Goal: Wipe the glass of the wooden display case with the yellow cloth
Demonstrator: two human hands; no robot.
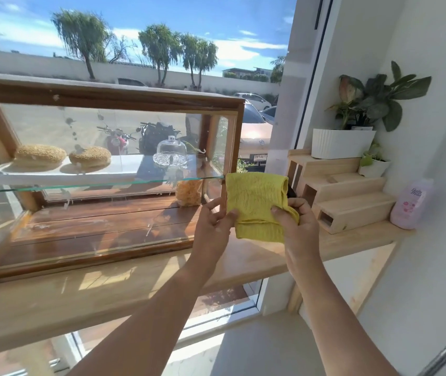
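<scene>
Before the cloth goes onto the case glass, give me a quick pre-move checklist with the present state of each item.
1. Yellow cloth in hand: ok, the left hand and the right hand both pinch it.
2. Cloth folded into a pad: ok, it looks doubled over.
3. Cloth on the glass: not ok, it is held in front of the right end of the wooden display case.
4. Glass needs wiping: ok, smudges and spots show on the front pane.
5. Path to the front pane free: ok, nothing stands before it on the counter.
6. Cloth damp: cannot tell.
</scene>
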